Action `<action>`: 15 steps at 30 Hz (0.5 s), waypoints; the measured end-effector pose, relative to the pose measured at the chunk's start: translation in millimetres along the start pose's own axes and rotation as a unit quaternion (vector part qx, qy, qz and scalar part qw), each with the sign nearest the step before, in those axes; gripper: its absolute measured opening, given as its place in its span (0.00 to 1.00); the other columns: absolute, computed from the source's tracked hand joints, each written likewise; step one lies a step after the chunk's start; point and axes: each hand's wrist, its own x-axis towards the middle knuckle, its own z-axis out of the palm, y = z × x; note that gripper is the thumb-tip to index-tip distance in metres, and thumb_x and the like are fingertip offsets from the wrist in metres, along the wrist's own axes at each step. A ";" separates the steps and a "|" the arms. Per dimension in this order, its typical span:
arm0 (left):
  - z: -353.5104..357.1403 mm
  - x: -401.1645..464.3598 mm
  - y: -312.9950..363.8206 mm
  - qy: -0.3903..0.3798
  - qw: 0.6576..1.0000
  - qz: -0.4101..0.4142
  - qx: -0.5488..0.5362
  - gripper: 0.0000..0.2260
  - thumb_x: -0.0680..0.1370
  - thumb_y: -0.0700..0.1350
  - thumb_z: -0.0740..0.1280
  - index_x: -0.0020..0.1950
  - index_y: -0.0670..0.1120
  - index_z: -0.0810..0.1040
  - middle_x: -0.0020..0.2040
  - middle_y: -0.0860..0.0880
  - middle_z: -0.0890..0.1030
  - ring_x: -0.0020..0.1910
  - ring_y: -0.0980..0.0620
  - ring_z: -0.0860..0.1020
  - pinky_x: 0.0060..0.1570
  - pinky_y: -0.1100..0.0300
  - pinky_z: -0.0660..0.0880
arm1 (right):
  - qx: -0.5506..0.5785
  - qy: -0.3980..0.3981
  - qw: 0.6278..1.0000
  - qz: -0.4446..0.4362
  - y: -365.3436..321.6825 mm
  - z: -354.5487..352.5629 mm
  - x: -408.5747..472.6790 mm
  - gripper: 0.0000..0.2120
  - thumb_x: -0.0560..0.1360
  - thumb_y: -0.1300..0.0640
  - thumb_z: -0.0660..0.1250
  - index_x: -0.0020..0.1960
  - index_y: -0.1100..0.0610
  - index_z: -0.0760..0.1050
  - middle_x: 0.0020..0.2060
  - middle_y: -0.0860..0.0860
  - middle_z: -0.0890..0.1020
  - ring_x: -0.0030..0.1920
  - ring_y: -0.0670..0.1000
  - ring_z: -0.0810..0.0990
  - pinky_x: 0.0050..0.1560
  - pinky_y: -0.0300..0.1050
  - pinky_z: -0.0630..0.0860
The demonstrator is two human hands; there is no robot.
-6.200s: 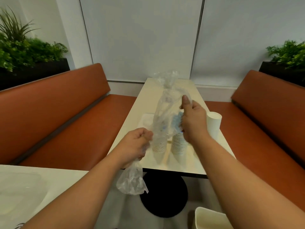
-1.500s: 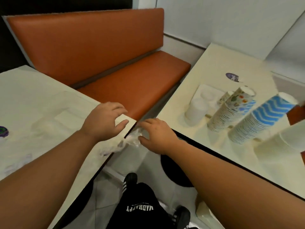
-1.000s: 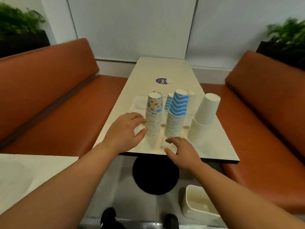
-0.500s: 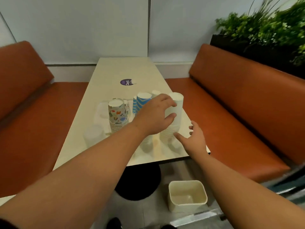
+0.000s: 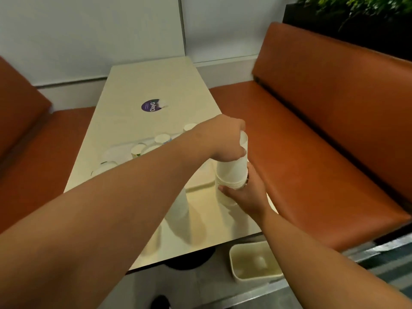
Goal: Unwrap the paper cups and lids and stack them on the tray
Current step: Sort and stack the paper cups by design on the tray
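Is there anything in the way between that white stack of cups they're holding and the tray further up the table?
Yes. Both hands grip the white cup stack near the table's right edge. The tray lies up-left of it, with two other cup stacks standing on that side and the left forearm crossing over them.

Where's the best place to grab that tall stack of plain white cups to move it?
Take the white cup stack low on its wall from the right, as the right hand does, with the left hand steadying the top. It is tall and narrow, so likely tippy.
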 end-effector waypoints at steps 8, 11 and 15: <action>-22.9 42.9 6.7 0.029 0.999 -0.005 -0.039 0.25 0.78 0.58 0.66 0.74 0.53 0.68 0.69 0.48 0.74 0.65 0.47 0.73 0.55 0.58 0.69 | 0.036 0.009 0.999 -0.005 13.6 -20.0 47.6 0.36 0.63 0.46 0.81 0.67 0.47 0.71 0.59 0.48 0.82 0.58 0.51 0.81 0.56 0.60 0.79; -36.9 52.4 -1.2 0.067 0.995 -0.015 -0.073 0.25 0.78 0.59 0.64 0.74 0.55 0.68 0.71 0.50 0.72 0.68 0.48 0.71 0.57 0.61 0.66 | 0.036 0.003 0.999 -0.024 15.8 -18.9 58.9 0.32 0.65 0.46 0.80 0.66 0.47 0.72 0.59 0.48 0.82 0.58 0.51 0.81 0.56 0.60 0.79; -50.5 60.1 -20.5 0.143 0.973 -0.048 -0.176 0.21 0.78 0.57 0.65 0.71 0.57 0.72 0.69 0.53 0.75 0.64 0.53 0.73 0.56 0.65 0.65 | 0.041 -0.003 0.999 -0.031 16.7 -15.6 68.0 0.32 0.64 0.44 0.80 0.64 0.43 0.72 0.57 0.46 0.81 0.57 0.48 0.81 0.55 0.58 0.80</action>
